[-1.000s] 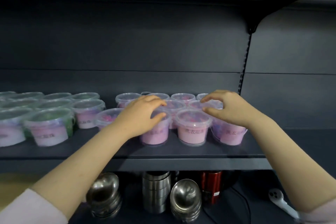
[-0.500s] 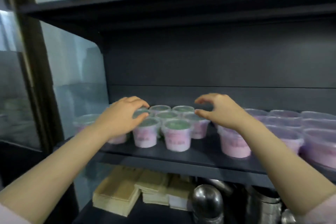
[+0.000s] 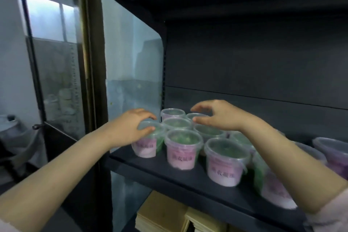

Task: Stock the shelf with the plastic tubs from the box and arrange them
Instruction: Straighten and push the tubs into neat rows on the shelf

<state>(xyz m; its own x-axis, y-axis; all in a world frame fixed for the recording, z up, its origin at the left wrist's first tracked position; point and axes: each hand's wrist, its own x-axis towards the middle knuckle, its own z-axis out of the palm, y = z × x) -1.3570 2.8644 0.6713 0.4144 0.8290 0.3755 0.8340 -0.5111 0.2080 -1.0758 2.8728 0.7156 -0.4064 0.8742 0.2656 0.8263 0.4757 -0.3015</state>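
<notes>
Several tubs are seen standing upright, lids on, at the left end of the shelf, near its front edge. The left hand is arched over the lid of the corner tub at the front left; whether that lid is pinched or merely touched cannot be told. The right hand is held loosely curved above the back row, with nothing grasped. The corner tub lies directly beneath the left hand, which is judged the nearer for any nudge. The back tubs lie just below the right fingertips.
</notes>
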